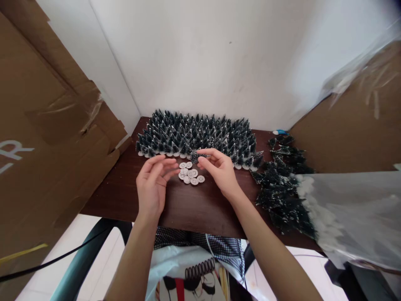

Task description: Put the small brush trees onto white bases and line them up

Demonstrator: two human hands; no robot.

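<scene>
Brown cardboard forms a large box (59, 138) at the far left, with white lettering at its outer side and tape near its upper edge; a black cable (56, 263) crosses in front of it. Next to it begins the dark wooden table (109, 194), which runs along a pale wall (213, 58). Left hand (152, 186): above the table, fingers spread and loosely bent, nothing visible between them; the fingertips lie just beside a small pile of white discs (194, 181), and whether they touch it cannot be told. Behind the pile, dark green model trees (200, 131), flecked with white, stand close together in rows on white bases. Below the table edge, a spiral notebook (191, 288) lies near checked cloth (236, 251). Right hand (221, 171): thumb and fingers pinch a single tree (194, 158), tipped on its side, above the discs and before the front row. Farther right, a heap of loose trees (282, 196) lies on the table, some with their white bases turned toward a clear plastic bag (360, 213). A blue and white object (281, 132) rests behind the heap, and a second box (354, 121) closes the right side.
</scene>
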